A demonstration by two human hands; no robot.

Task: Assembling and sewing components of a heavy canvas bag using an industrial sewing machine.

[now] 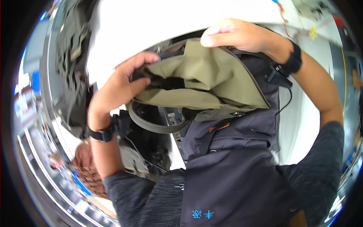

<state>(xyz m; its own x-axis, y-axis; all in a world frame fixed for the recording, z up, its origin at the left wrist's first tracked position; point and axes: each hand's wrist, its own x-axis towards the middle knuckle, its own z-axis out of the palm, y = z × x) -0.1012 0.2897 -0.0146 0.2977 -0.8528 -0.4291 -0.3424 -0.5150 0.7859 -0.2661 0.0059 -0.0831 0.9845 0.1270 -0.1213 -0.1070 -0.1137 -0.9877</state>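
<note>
Olive zippered bag (204,75): left hand (117,85) grips opening edge; right hand (234,36) pinches upper rim; held above white bench (128,26).

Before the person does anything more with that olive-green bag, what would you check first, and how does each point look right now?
1. Left hand grips the olive bag at its opening edge: ok, fingers curl over the fabric.
2. Right hand holds the far top edge of the bag: ok, fingers pressed on the rim.
3. Zipper undone so the opening spreads: ok, the zip line runs along the open flap.
4. Inside of the bag visible: cannot tell, the interior is dark and folded over.
5. Carry handle hanging free: ok, it loops below the bag, uncaught.
6. Wrist bands and their cable free of the bag: cannot tell, the cable runs close beside it.
</note>
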